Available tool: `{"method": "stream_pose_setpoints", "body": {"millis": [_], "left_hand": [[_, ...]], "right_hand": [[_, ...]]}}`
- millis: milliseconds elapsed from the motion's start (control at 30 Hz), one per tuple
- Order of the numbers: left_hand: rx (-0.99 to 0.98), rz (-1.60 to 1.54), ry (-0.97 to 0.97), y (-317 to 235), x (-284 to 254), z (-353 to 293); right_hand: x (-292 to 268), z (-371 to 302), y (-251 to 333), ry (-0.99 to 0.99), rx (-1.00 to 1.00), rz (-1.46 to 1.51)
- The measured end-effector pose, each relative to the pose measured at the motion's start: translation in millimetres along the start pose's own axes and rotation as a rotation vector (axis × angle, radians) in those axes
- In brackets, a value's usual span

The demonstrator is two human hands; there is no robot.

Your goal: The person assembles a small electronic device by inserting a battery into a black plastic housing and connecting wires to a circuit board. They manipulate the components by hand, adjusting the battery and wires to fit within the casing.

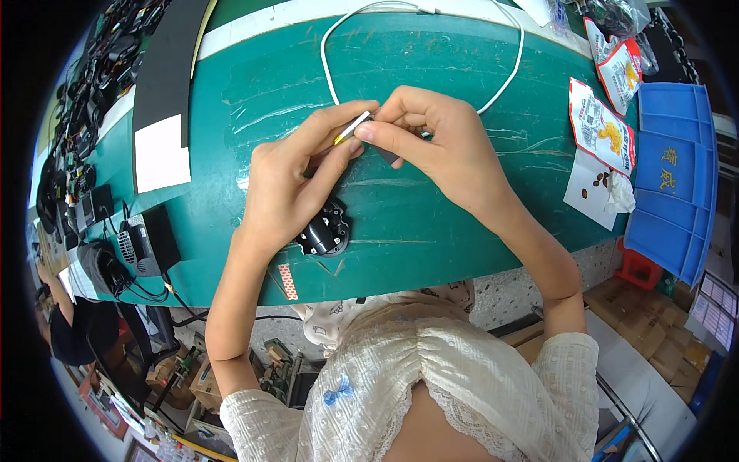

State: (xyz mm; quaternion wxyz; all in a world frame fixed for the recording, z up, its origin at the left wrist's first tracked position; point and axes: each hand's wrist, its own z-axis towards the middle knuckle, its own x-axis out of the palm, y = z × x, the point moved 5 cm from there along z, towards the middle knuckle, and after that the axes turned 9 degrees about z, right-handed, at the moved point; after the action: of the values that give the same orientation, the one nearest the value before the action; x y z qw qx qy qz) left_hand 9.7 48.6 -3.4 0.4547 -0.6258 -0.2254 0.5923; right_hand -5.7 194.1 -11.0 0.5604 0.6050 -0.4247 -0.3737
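My left hand [289, 173] and my right hand [439, 146] meet over the green table, fingertips nearly touching. Between them is a small white strip with a yellow end [352, 128], pinched by the left thumb and fingers. The right thumb presses at its upper end, with the right fingers curled behind. A small dark flat piece [387, 155] shows under the right fingers; how it joins the strip is hidden. Below the left hand, partly covered by it, a black plastic housing with a round barrel [325, 233] lies on the table.
A white cable [326, 61] loops behind my hands. At left are a black box with a grille [148, 240] and a white paper sheet [162, 158]. Right are red-and-white snack bags [602, 127] and a blue plastic bin [670, 181]. A patterned strip [287, 282] lies by the near edge.
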Motion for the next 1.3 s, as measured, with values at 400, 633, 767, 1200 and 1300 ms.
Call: {"method": "stream_pose_setpoints", "body": {"millis": [400, 633, 767, 1200, 1300], "left_hand": [[0.007, -0.009, -0.053, 0, 0, -1], [0.054, 0.054, -0.041, 1, -1, -2], [-0.015, -0.053, -0.04, 5, 2, -1], [-0.058, -0.117, -0.069, 7, 4, -1], [-0.026, -0.05, -0.124, 4, 5, -3]], "right_hand": [[-1, 4, -4, 0.04, 0.106, -0.01], [1, 2, -3, 0.031, 0.107, 0.012], [2, 6, -5, 0.012, 0.096, 0.039], [-3, 3, -4, 0.097, 0.13, 0.056], [1, -1, -1, 0.059, 0.123, 0.09]]}}
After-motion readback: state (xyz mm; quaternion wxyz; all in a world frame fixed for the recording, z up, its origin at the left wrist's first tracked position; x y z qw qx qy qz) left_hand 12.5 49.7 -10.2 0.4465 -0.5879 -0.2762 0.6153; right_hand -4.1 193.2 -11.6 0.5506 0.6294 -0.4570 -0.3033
